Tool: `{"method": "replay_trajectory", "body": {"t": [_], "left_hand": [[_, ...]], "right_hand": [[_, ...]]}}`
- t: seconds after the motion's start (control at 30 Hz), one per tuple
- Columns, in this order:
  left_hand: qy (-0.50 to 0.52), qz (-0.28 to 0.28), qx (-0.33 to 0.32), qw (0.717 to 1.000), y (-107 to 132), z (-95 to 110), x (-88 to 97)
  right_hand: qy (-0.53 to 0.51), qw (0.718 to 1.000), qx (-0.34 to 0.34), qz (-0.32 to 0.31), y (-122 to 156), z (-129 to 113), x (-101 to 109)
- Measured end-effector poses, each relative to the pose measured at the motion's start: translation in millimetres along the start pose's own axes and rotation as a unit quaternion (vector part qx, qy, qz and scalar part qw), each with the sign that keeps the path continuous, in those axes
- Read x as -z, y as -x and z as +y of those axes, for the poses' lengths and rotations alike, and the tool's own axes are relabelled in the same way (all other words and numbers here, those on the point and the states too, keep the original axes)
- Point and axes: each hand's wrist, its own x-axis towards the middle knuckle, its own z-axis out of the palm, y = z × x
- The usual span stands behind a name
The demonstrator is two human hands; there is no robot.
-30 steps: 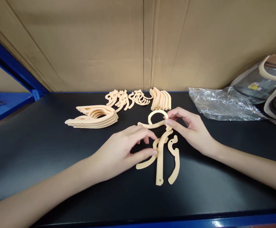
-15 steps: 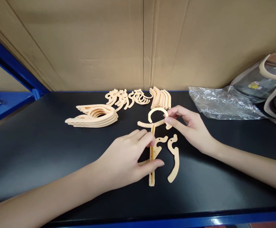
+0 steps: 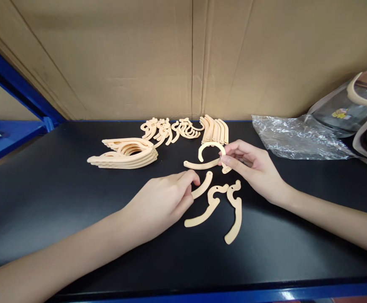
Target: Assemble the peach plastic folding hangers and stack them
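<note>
Fingers [image 3: 189, 176] of the left hand [image 3: 163, 200] curl in against the thumb, pinching a beige curved strip [image 3: 205, 184] over the middle of the black table [image 3: 281, 248]. Thumb and fingertips of the right hand [image 3: 257, 168] grip a C-shaped hook [image 3: 211, 144]; a second strip [image 3: 199, 166] runs leftward from them, though I can't tell whether the two are joined. Nearer the table's front edge lie two notched pieces [image 3: 237, 214], their upper ends close together. A beige stack [image 3: 117, 160] sits towards the left edge, small parts [image 3: 163, 130] and more strips [image 3: 216, 132] line the back edge, and crinkled clear plastic [image 3: 292, 139] covers the back right corner.
</note>
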Motion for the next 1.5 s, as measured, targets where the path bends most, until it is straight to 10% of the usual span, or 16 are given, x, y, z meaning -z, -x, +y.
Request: {"method": "replay_trajectory", "body": {"t": [0.5,1.5], "left_hand": [[-0.14,0.02,-0.149,0.979,-3,-11,1.0],[-0.058,0.096,-0.138,0.984,-6,-21,-9.0]], "right_hand": [[-0.098,0.994,-0.002,-0.042,1,-8,-1],[-0.056,0.996,-0.026,-0.069,-2,1,1]]}}
